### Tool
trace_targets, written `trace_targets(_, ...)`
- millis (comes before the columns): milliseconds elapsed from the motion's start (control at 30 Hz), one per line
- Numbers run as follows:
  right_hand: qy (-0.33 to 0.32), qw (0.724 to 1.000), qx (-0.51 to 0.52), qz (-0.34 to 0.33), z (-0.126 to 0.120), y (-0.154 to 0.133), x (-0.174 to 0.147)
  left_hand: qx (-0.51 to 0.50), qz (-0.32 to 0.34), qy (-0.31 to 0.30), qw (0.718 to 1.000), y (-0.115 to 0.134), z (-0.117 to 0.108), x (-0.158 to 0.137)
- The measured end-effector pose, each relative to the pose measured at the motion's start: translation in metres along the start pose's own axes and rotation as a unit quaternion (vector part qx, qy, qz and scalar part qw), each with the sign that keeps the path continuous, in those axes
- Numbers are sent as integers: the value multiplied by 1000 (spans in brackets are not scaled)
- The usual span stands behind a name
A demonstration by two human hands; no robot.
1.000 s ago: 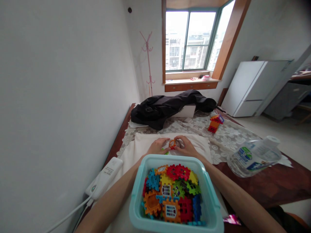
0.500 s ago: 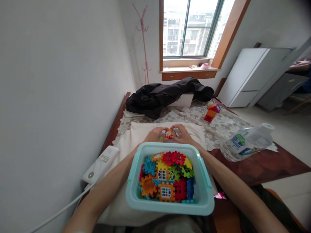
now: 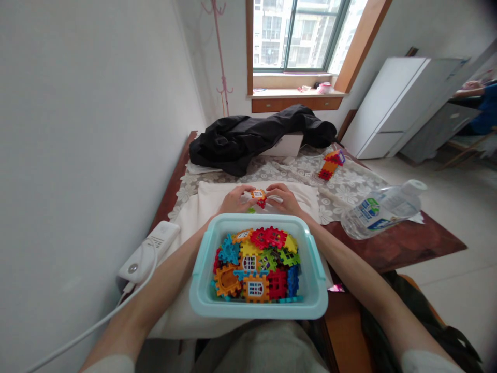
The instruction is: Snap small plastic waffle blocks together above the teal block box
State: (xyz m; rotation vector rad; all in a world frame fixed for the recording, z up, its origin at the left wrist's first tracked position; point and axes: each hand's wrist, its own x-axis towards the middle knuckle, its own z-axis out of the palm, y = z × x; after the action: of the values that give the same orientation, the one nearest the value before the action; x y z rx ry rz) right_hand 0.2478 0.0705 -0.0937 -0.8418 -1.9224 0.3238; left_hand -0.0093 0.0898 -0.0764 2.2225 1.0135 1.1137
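Now, left fingers (image 3: 245, 189) and right fingers (image 3: 276, 187), nearly closed, pinch an orange-and-red toothed plastic piece (image 3: 258, 194) between them. Press evenly, squarely!

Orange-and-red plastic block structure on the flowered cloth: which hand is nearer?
Right. The right hand is left of the structure and closer to the camera; the left hand is farther left.

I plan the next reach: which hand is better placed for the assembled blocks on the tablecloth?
Probably the right hand: the assembled blocks are on its side, farther from the left hand. Both are at the orange piece.
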Motion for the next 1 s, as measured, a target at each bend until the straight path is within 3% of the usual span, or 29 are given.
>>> trace_targets(467,-16,995,-65,-72,-6,-11,0,-66,-43,-24,997,1,2,3)
trace_targets(900,0,998,-59,-22,-5,-11,0,-129,-95,-11,987,6,-2,2)
trace_targets(1000,18,997,-78,-12,-4,-7,0,-102,-77,-38,991,4,-1,1)
